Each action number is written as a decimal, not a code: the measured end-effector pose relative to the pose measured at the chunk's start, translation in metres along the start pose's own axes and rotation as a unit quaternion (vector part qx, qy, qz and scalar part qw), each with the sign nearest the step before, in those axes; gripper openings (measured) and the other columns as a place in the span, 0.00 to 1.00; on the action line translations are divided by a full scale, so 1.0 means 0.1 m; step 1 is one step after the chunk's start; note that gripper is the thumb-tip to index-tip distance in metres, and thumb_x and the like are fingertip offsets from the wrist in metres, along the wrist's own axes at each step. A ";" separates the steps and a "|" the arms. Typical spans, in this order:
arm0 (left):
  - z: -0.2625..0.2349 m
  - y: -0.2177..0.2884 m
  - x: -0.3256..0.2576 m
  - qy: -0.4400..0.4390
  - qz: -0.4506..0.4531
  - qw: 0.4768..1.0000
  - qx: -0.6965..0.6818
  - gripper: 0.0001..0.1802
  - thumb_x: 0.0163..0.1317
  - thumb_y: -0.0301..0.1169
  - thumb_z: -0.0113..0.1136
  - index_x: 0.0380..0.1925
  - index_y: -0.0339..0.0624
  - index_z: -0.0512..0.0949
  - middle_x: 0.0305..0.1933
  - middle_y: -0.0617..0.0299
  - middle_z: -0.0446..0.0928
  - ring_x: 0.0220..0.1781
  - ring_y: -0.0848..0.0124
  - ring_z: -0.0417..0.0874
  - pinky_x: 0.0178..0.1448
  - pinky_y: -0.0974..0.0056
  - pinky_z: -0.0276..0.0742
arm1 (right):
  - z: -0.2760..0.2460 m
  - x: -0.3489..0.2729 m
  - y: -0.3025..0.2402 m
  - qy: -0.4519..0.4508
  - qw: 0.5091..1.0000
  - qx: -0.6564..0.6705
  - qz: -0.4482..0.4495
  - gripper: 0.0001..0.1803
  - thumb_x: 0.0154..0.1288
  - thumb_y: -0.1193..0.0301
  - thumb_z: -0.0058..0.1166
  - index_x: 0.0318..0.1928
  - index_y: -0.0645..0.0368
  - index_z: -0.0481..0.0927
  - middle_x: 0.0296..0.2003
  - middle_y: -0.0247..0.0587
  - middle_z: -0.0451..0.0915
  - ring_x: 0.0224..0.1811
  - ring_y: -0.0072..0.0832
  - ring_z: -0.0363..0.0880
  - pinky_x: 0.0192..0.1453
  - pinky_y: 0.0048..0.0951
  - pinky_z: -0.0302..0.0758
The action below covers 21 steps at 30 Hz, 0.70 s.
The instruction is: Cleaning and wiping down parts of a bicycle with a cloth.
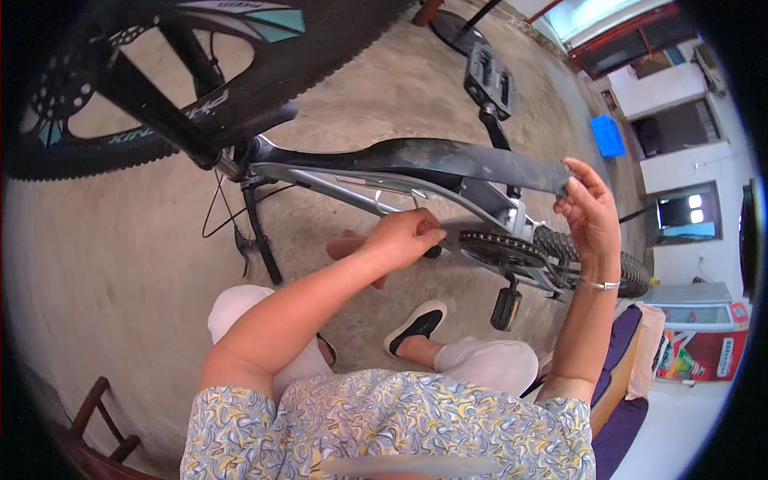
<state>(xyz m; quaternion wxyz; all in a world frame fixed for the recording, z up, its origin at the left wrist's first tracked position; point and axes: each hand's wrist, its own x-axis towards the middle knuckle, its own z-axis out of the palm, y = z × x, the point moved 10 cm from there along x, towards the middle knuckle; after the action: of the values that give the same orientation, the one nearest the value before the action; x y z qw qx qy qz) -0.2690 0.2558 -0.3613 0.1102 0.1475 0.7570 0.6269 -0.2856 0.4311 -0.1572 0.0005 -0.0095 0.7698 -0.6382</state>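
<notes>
A bicycle lies across the view, its front wheel (264, 88) at the upper left and its chainring (502, 250) right of centre. Along the frame runs a long, flat, curved black strip (472, 160), like a mudguard. My right hand (590, 200) pinches the strip's right end between thumb and fingers. My left hand (406, 238) is closed in a pinch beside the chainring, below the silver frame tube (340, 194). What it holds, if anything, is too small to make out. One pedal (490, 80) points up and the other pedal (506, 308) hangs toward me.
Brake lever and handlebar (260, 232) rest low at the left. The rear wheel (634, 276) reaches right. A skin-coloured shape (346, 246) shows partly behind my left forearm. A blue bin (608, 136), a red-and-white cooler (700, 344) and a wooden seat (616, 364) stand at right.
</notes>
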 end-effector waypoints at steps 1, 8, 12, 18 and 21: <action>0.02 0.00 0.01 -0.010 0.002 1.000 0.004 0.20 0.56 0.45 0.58 0.39 0.40 0.78 0.36 0.53 0.81 0.39 0.57 0.82 0.44 0.58 0.76 | 0.03 0.02 -0.04 -0.011 1.000 -0.010 -0.007 0.19 0.60 0.73 0.55 0.51 0.65 0.73 0.31 0.31 0.75 0.29 0.18 0.74 0.33 0.20 0.74; -0.01 -0.02 0.04 -0.005 -0.023 1.000 0.017 0.20 0.58 0.43 0.58 0.42 0.37 0.77 0.36 0.55 0.80 0.35 0.67 0.80 0.42 0.62 0.75 | 0.17 0.06 -0.34 -0.007 0.998 -0.048 -0.040 0.16 0.64 0.67 0.54 0.48 0.65 0.75 0.26 0.27 0.72 0.23 0.14 0.73 0.28 0.15 0.72; 0.11 -0.20 0.03 -0.033 -0.043 0.998 -0.020 0.20 0.57 0.43 0.58 0.42 0.39 0.77 0.37 0.54 0.81 0.37 0.64 0.82 0.42 0.61 0.75 | 0.25 0.04 -0.39 -0.030 0.996 -0.073 -0.043 0.17 0.64 0.66 0.53 0.47 0.66 0.76 0.24 0.27 0.72 0.23 0.13 0.72 0.27 0.14 0.70; 0.20 -0.34 -0.05 -0.033 -0.087 0.995 -0.041 0.19 0.58 0.42 0.58 0.43 0.40 0.76 0.34 0.58 0.80 0.29 0.74 0.78 0.31 0.66 0.73 | 0.29 0.02 -0.42 -0.072 0.987 -0.128 -0.058 0.19 0.62 0.63 0.55 0.47 0.64 0.79 0.24 0.26 0.74 0.25 0.12 0.74 0.31 0.13 0.72; 0.26 -0.32 -0.04 -0.048 -0.100 0.993 -0.037 0.19 0.58 0.42 0.59 0.44 0.42 0.77 0.34 0.61 0.80 0.28 0.76 0.76 0.27 0.68 0.72 | 0.27 0.07 -0.43 -0.090 0.986 -0.125 -0.063 0.19 0.61 0.60 0.57 0.44 0.64 0.80 0.24 0.28 0.76 0.25 0.13 0.76 0.31 0.14 0.73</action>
<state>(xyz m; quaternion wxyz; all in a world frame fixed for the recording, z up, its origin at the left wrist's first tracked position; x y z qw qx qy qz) -0.2589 0.2730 -0.3983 0.2139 0.0969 0.7384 0.6322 -0.2920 0.3969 -0.1203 0.0281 -0.1157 0.8381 -0.5323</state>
